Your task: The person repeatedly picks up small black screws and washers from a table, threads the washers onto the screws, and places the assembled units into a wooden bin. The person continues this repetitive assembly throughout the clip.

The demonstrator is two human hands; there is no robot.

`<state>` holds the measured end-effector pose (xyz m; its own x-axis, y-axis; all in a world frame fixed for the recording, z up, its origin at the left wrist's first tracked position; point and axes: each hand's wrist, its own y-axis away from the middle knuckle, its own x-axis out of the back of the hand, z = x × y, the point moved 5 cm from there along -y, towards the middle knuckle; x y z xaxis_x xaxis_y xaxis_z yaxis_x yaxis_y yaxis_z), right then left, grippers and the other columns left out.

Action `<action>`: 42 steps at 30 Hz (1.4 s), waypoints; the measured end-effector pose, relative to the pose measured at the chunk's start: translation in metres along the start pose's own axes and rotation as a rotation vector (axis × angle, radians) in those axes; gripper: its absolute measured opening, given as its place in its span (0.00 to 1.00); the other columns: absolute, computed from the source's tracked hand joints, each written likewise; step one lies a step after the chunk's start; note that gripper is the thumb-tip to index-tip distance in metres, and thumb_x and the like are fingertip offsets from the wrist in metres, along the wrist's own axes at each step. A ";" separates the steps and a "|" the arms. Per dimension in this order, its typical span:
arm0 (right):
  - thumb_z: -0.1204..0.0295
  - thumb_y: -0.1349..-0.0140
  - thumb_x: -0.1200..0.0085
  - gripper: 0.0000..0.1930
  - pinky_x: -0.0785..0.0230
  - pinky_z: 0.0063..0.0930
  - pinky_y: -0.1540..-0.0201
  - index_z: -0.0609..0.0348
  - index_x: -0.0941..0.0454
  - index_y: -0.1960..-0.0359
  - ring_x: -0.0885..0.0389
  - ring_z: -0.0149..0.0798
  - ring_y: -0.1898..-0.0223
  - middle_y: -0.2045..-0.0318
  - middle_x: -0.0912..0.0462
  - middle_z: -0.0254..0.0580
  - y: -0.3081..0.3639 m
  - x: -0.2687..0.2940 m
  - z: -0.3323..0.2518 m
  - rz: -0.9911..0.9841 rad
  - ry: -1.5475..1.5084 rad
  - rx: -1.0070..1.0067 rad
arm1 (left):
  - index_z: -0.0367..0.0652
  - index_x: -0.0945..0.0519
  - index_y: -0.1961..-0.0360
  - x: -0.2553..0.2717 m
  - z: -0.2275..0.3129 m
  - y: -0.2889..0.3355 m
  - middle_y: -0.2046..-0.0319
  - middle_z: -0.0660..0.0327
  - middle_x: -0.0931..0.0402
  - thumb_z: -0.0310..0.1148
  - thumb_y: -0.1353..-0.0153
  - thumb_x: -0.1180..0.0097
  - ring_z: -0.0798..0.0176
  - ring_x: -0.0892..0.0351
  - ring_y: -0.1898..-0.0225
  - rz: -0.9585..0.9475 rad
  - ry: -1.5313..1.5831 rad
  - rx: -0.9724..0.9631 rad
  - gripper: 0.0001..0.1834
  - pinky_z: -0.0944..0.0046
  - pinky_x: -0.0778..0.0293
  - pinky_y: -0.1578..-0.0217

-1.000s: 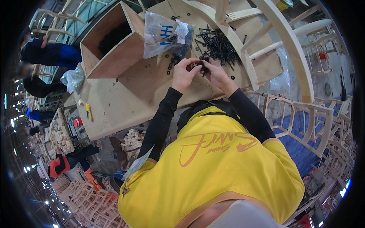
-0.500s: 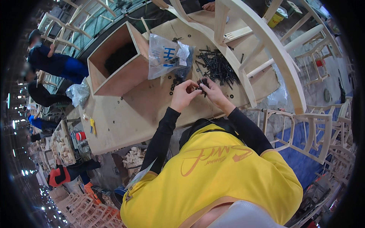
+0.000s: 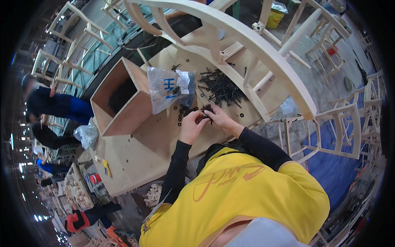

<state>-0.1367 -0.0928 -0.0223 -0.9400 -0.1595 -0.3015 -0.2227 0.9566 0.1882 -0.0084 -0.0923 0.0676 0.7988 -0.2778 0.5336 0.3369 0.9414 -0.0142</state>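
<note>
The right hand [image 3: 221, 118] grips some dark parts [image 3: 206, 108] above the table [image 3: 152, 158]; the left hand [image 3: 191, 128] curls beside them, holding what, I cannot tell. Beyond lie washers [image 3: 187, 110] and screws [image 3: 224, 88]. The step seems to be joining these; next would need a fine, steady pinch.

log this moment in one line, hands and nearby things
left hand: touching small dark pieces | right hand: holding them | nearby: pile of slender black bolts, clear blue-printed plastic bag, open brown wooden box
</note>
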 end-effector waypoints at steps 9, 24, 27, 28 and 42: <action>0.72 0.29 0.57 0.11 0.28 0.23 0.63 0.61 0.30 0.50 0.22 0.27 0.66 0.61 0.19 0.39 -0.003 0.002 -0.002 0.047 -0.157 0.013 | 0.36 0.18 0.68 0.023 0.037 -0.005 0.76 0.54 0.25 0.31 0.43 0.39 0.59 0.25 0.76 0.006 -0.152 -0.047 0.08 0.63 0.30 0.71; 0.67 0.29 0.58 0.09 0.44 0.16 0.81 0.53 0.30 0.52 0.31 0.25 0.76 0.66 0.22 0.34 0.012 0.034 0.024 0.246 -0.693 -0.459 | 0.35 0.17 0.66 0.110 0.049 -0.022 0.75 0.61 0.21 0.31 0.43 0.38 0.71 0.25 0.74 0.062 -0.182 0.076 0.10 0.69 0.30 0.71; 0.67 0.29 0.57 0.07 0.47 0.15 0.83 0.55 0.29 0.56 0.34 0.24 0.78 0.69 0.24 0.33 0.018 0.039 0.019 0.257 -0.666 -0.462 | 0.34 0.16 0.66 0.142 0.043 -0.025 0.72 0.62 0.19 0.32 0.42 0.39 0.73 0.24 0.71 0.114 -0.077 0.157 0.10 0.69 0.28 0.68; 0.67 0.29 0.56 0.07 0.47 0.15 0.83 0.55 0.29 0.57 0.34 0.24 0.78 0.69 0.24 0.33 0.022 0.042 0.015 0.264 -0.644 -0.458 | 0.34 0.17 0.66 0.153 0.050 -0.031 0.71 0.63 0.18 0.32 0.41 0.39 0.73 0.23 0.69 0.177 -0.079 0.127 0.10 0.70 0.28 0.67; 0.60 0.28 0.56 0.13 0.47 0.14 0.81 0.54 0.26 0.53 0.35 0.19 0.79 0.74 0.27 0.26 0.026 0.014 -0.021 0.068 -0.379 -0.449 | 0.34 0.18 0.59 0.071 0.014 -0.025 0.68 0.60 0.18 0.24 0.39 0.44 0.71 0.19 0.69 0.146 0.312 0.182 0.09 0.73 0.24 0.66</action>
<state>-0.1608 -0.0747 -0.0021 -0.8166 0.0754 -0.5722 -0.3307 0.7514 0.5710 0.0331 -0.1326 0.1177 0.9546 -0.1564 0.2535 0.1365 0.9861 0.0943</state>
